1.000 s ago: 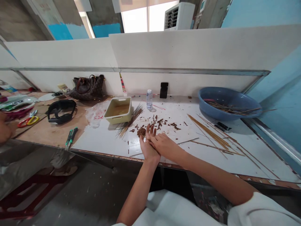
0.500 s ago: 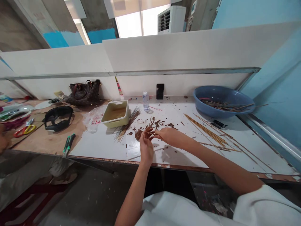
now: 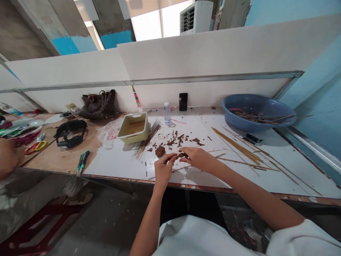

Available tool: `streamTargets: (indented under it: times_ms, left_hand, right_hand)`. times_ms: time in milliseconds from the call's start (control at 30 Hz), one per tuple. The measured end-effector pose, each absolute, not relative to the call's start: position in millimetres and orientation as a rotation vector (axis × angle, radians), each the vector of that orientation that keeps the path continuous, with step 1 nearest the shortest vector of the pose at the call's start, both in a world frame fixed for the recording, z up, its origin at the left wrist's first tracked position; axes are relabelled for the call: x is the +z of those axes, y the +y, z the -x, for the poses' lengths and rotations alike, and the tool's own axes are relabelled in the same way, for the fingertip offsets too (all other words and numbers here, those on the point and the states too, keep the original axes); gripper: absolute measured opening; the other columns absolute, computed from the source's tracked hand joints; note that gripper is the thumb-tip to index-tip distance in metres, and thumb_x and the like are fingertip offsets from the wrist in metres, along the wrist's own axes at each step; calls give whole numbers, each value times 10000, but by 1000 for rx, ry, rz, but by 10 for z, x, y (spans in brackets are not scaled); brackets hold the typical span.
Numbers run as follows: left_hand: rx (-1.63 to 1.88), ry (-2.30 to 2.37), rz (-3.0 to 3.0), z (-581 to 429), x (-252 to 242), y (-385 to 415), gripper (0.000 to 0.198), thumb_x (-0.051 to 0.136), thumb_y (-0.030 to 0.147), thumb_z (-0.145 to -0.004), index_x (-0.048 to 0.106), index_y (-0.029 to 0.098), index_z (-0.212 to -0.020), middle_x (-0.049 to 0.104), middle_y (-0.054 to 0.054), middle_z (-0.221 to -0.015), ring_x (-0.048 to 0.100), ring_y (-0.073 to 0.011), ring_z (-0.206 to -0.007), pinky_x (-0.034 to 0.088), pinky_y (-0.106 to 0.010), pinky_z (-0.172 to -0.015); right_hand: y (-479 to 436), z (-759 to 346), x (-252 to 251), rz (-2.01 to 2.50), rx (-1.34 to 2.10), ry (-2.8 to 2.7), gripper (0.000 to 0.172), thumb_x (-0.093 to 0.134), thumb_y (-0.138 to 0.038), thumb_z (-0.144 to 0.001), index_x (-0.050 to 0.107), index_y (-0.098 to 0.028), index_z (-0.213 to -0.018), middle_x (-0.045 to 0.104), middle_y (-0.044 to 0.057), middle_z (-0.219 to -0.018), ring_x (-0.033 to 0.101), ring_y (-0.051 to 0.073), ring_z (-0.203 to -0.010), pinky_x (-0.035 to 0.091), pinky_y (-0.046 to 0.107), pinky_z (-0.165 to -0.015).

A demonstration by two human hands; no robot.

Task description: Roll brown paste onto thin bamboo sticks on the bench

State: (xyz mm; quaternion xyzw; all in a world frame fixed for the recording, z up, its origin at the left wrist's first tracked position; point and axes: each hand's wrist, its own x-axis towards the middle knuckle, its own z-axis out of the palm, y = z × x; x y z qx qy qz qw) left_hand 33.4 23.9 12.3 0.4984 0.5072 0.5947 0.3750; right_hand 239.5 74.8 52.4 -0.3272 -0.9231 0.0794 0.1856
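Observation:
My left hand (image 3: 163,168) is closed in a pinch, thumb against fingertips, on what looks like the end of a thin stick. Right beside it, the fingers of my right hand (image 3: 195,157) curl round a small lump of dark brown paste (image 3: 182,155), which seems to sit on that stick; the fingers partly hide it. A rounder ball of brown paste (image 3: 160,151) rests on the white tabletop just beyond my left hand. Dark brown crumbs and flakes (image 3: 181,139) are scattered behind both hands.
Left stands a pale yellow tub (image 3: 133,138) of brownish liquid beside a bundle of thin sticks (image 3: 149,138). A clear bottle (image 3: 167,113) and a phone (image 3: 183,102) are behind. Long sticks (image 3: 237,145) and a blue basin (image 3: 258,122) lie right. Another person's hand (image 3: 9,156) is far left.
My left hand has come away from the paste ball, which now lies fully visible. Its fingers have closed into a pinch, and the small lump now shows at my right fingertips. The view shifted slightly.

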Motion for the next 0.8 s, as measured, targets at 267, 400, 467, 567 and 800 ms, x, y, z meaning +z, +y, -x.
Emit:
streamTargets:
  times_ms: [267, 400, 467, 567, 800]
  left_hand:
    - [1567, 1266, -1231, -345, 114, 193, 580, 877, 377, -918, 728, 277, -1470, 841, -34, -946, 798, -204, -902, 623, -290, -821]
    - [1594, 1244, -1217, -324, 106, 200, 532, 874, 373, -921, 737, 275, -1426, 842, -42, -956, 811, -218, -924, 641, -323, -876]
    - [1601, 1248, -1202, -316, 97, 211, 528, 891, 391, -906, 747, 271, -1399, 847, -47, -954, 816, -224, -919, 642, -334, -892]
    - [1558, 1251, -1194, -306, 73, 222, 513, 923, 428, -870, 783, 260, -1335, 848, -54, -913, 821, -237, -881, 645, -346, -872]
    - [1576, 1504, -1502, 122, 406, 436, 307, 817, 456, -955, 849, 278, -1204, 845, -70, -1005, 786, -239, -885, 631, -371, -932]
  right_hand:
    - [731, -2301, 355, 734, 159, -2539, 173, 522, -260, -1182, 673, -177, -1197, 736, 79, -1043, 730, 210, -931, 586, 331, -837]
    - [732, -2287, 365, 680, 106, -2575, 174, 509, -243, -1183, 667, -173, -1171, 700, 67, -990, 697, 213, -891, 574, 333, -818]
    - [741, -2284, 382, 628, 78, -2619, 159, 510, -199, -1173, 664, -165, -1157, 696, 70, -994, 691, 219, -904, 573, 339, -831]
    - [772, -2275, 405, 609, 87, -2660, 182, 500, -179, -1170, 669, -162, -1105, 693, 65, -968, 690, 214, -890, 570, 331, -825]
    - [968, -2435, 310, 667, 168, -2636, 310, 579, -256, -1146, 654, -168, -1433, 787, 122, -1127, 779, 250, -986, 621, 364, -865]
